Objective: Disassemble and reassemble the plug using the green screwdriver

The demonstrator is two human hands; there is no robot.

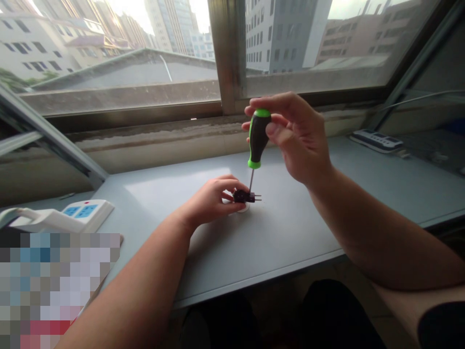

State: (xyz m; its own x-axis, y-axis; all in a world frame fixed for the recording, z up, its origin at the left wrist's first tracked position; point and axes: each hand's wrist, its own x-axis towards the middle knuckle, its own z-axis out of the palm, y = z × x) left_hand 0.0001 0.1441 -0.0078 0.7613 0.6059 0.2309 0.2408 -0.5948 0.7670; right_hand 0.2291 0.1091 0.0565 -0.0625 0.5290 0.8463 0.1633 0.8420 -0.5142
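Note:
My right hand [298,138] is closed round the top of a black and green screwdriver [257,140], held upright. Its metal tip comes down onto a small black plug part [244,196] with metal pins sticking out to the right. My left hand [212,201] pinches that black part from the left and holds it against the grey table [290,228]. A small white piece [244,208] shows under the part, beside my left fingers.
A white power strip with blue sockets [78,213] lies at the table's left edge. Another white power strip [376,140] sits at the far right by the window sill. The window frame runs behind the table. A blurred patch covers the lower left corner.

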